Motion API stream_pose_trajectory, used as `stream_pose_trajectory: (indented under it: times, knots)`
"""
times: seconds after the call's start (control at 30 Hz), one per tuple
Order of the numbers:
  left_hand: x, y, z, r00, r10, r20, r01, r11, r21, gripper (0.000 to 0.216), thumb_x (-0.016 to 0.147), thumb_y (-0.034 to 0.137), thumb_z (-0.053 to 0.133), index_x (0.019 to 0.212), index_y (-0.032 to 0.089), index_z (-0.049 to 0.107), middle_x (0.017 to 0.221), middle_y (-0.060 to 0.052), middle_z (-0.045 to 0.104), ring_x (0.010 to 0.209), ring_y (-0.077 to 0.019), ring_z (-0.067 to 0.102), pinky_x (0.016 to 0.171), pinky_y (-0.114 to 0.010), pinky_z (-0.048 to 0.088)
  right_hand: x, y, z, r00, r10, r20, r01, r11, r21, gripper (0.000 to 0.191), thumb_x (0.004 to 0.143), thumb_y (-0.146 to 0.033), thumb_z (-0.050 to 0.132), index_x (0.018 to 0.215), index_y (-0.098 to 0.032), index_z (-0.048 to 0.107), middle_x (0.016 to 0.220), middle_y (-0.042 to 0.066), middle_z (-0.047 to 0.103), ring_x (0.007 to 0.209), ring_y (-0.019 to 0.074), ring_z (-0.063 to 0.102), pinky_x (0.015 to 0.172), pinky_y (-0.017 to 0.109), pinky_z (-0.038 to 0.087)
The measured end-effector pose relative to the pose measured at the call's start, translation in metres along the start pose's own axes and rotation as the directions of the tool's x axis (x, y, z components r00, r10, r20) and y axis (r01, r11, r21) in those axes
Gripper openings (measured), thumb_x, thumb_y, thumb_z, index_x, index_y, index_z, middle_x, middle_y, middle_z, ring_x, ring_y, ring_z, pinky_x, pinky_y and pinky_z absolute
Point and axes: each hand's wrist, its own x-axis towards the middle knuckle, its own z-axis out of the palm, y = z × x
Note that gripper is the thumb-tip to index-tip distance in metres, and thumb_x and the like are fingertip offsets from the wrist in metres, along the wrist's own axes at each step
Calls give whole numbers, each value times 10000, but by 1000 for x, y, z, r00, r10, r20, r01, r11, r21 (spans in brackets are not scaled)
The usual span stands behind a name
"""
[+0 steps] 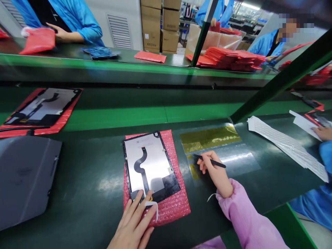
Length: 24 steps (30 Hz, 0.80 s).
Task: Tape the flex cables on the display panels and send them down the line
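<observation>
A tablet screen panel (149, 162) lies back side up on a red bubble-wrap bag (171, 204) in front of me, with a black flex cable curving over its silver back. My left hand (136, 221) rests with fingers stretched flat on the panel's near edge; a white band is on one finger. My right hand (215, 171), in a pink sleeve, is closed on black tweezers (210, 160). The tweezers' tip points left over a clear sheet (233, 159) carrying yellow tape pieces.
Another panel on red wrap (41, 109) lies at the far left, a grey tray (23, 176) near left. White label strips (285, 145) sit at right beside a co-worker's hand (323, 133). People in blue coats handle stacks of red bags (228, 57) across the far belt.
</observation>
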Motion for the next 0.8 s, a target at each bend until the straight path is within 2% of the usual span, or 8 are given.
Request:
stream_pose_trajectory:
  times: [0.13,0.37,0.57,0.7,0.8]
  knots:
    - [1,-1,1,1000,-29,6,29,997,-65,687,930,189,624,1546,399,404,1559,-36,508,1412,-343,480,1045,-504,523,0,-2,-2,999,39,27,-38,998,-56,415,905,-621,643,841,-220,560,673,5,682,446,111,544,397,223,450]
    - [1,-1,1,1000,-9,-5,9,999,-32,614,969,238,577,1550,352,412,1556,-49,517,1419,-334,493,1023,-481,562,1,-4,-6,988,104,112,-95,992,-84,416,907,-615,645,858,-209,570,741,23,713,483,106,578,396,205,473]
    - [1,0,0,999,-26,31,27,999,-34,610,961,219,583,1535,360,430,1560,-54,509,1414,-342,490,1045,-506,532,1,-4,-5,995,76,67,-73,997,-38,432,884,-625,668,825,-211,560,744,60,747,488,125,612,335,183,353]
    - [1,1,-3,999,-48,-16,46,993,-111,707,952,218,603,1581,378,322,1552,-51,517,1400,-339,500,1054,-529,511,0,-11,-6,994,36,101,-40,999,31,410,884,-597,683,808,-213,563,717,60,750,482,127,625,350,173,286]
    - [-1,3,-9,992,-118,-38,108,972,-208,759,958,204,585,1616,335,229,1527,-75,550,1361,-306,555,1075,-483,503,-4,-17,-4,984,46,174,-62,994,90,421,860,-610,700,792,-219,560,659,43,731,433,133,611,330,172,266]
